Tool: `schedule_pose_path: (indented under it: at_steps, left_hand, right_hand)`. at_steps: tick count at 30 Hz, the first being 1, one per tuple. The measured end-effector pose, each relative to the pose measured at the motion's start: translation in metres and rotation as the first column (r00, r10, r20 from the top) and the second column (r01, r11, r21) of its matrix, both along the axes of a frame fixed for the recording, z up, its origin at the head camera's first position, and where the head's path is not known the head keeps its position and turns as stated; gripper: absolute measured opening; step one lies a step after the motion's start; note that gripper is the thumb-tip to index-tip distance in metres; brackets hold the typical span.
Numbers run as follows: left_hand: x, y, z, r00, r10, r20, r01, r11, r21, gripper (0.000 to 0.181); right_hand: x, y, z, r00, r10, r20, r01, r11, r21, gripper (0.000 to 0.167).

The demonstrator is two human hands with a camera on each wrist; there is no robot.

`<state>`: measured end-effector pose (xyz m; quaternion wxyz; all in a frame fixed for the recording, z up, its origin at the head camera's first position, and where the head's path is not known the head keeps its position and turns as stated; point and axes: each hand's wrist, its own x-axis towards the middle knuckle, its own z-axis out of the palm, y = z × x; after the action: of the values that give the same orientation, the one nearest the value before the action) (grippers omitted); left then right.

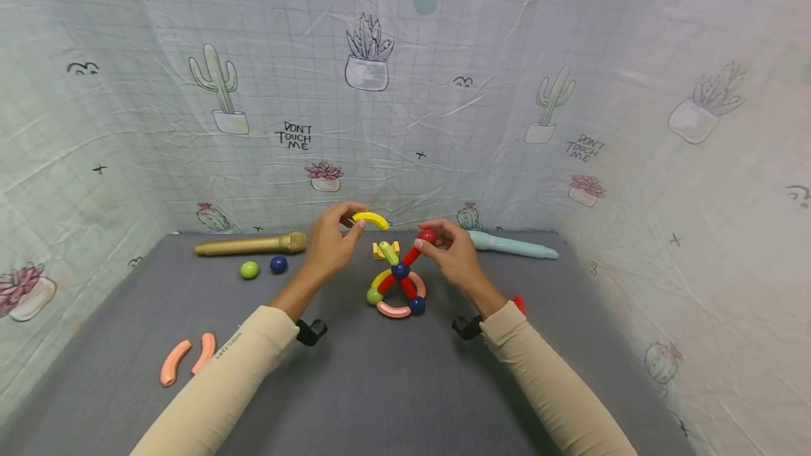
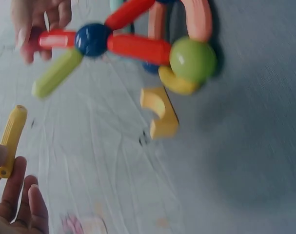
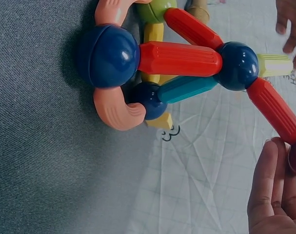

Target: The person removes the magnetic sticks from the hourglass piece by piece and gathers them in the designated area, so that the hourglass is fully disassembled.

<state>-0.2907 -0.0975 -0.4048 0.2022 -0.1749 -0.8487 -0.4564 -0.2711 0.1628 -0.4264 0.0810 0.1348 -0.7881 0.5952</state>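
Observation:
My left hand (image 1: 329,243) pinches a yellow curved stick (image 1: 372,219) between thumb and fingers, above and left of a magnetic ball-and-stick model. With its fingers and thumb my right hand (image 1: 459,257) holds a red ball (image 1: 427,236), which sits at the end of a red stick (image 3: 275,111). That stick slants up from the model's upper blue ball (image 3: 238,66). A light-green stick (image 2: 57,73) also juts from this ball, its outer end bare. Below, red and teal (image 3: 189,88) sticks run down to a base ring of green and blue balls joined by pink and yellow curved sticks.
Behind the model lies a yellow notched block (image 2: 160,113). A gold microphone (image 1: 253,244), a green ball (image 1: 250,269) and a blue ball (image 1: 278,264) lie at left. Two pink curved sticks (image 1: 175,362) lie nearer. A pale-blue pen-shaped object (image 1: 516,245) lies at back right.

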Motion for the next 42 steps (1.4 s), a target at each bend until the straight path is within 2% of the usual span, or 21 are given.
schedule_pose_path:
  at_steps: [5,10,14,18,20,26,31,34,37,42]
  left_hand:
    - [0.008,-0.038,0.001,0.998,0.018,0.056,-0.016,0.999,-0.037,0.025]
    - [0.022,-0.078,-0.004,0.99,0.029,0.137,-0.013,0.993,-0.114,0.025]
    - [0.036,-0.106,-0.009,0.982,0.021,0.19,0.015,0.982,-0.187,0.025]
    - [0.049,-0.13,-0.012,0.975,0.001,0.224,0.051,0.972,-0.227,0.023]
    - [0.054,-0.141,-0.014,0.967,-0.012,0.256,0.075,0.968,-0.24,0.022]
    - [0.068,-0.175,-0.021,0.933,-0.098,0.346,0.201,0.94,-0.277,0.017]
    - [0.078,-0.2,-0.033,0.894,-0.159,0.418,0.301,0.906,-0.299,0.016]
    - [0.083,-0.21,-0.04,0.866,-0.141,0.481,0.318,0.896,-0.31,0.016]
    - [0.086,-0.217,-0.046,0.844,-0.1,0.527,0.323,0.879,-0.35,0.015]
    - [0.09,-0.221,-0.049,0.828,-0.043,0.559,0.334,0.838,-0.431,0.012]
  right_hand:
    - [-0.001,0.0,-0.001,1.0,-0.001,0.009,0.001,1.0,-0.016,0.037]
    - [-0.001,-0.001,0.0,1.0,0.008,0.026,-0.007,0.999,-0.033,0.042]
    - [-0.001,-0.001,-0.001,0.999,0.008,0.035,-0.006,0.999,-0.039,0.043]
    - [-0.001,-0.001,-0.001,0.999,0.007,0.034,-0.005,0.999,-0.038,0.042]
    - [-0.001,-0.001,-0.002,0.999,0.004,0.035,-0.003,0.999,-0.037,0.042]
    - [0.0,-0.003,-0.002,0.998,-0.005,0.058,0.009,0.998,-0.067,0.046]
    - [0.003,-0.003,-0.004,0.995,-0.052,0.087,0.06,0.994,-0.091,0.048]
    - [0.005,-0.004,-0.008,0.992,-0.08,0.094,0.09,0.991,-0.102,0.048]
    - [0.006,-0.005,-0.012,0.991,-0.09,0.102,0.104,0.985,-0.139,0.048]
    - [0.007,-0.006,-0.016,0.991,-0.101,0.092,0.117,0.975,-0.191,0.042]
